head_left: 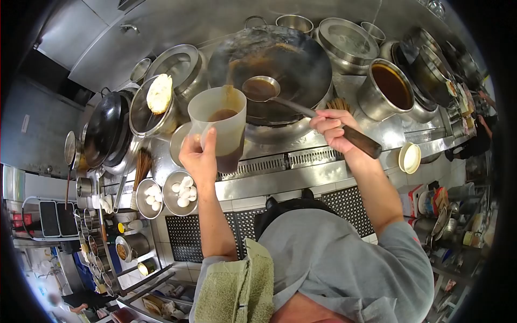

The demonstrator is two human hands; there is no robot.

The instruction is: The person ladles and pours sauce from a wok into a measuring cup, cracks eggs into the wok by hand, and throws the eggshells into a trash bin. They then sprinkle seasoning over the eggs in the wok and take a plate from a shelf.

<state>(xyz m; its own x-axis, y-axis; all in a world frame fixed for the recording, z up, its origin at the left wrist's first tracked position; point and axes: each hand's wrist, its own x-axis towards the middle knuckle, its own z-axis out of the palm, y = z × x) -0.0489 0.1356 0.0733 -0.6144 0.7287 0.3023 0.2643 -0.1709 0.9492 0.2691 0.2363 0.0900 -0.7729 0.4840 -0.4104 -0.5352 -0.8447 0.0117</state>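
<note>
"Brown liquid (223,114) in the jug (231,134), more in the ladle (295,106). How far along?"

"Partway, I judge. Jug only part full; ladle bowl loaded, just beside the jug's rim, contact unclear. Brown streak on the jug wall below that rim."

"Remaining?"

"The ladle's load, at least. The wok (221,67), beyond both sets of fingers, looks brown inside; amount of liquid cannot be told through glare."

"Hand pose?"

"Left hand (199,156): fingers gripping the jug at its handle side, thumb pointing up, jug just right of them, roughly upright, raised off the surface (264,186). Forearm runs nearly straight away from the body."

"And the right?"

"Right hand (333,130): fingers wrapped round the ladle's dark handle. Bowl lies left of and beyond them, handle end right and nearer the body. Forearm slants inward."

"Nearby?"

"Steel pot (376,102) with brown contents, right of the right fingers, not touched."
</note>
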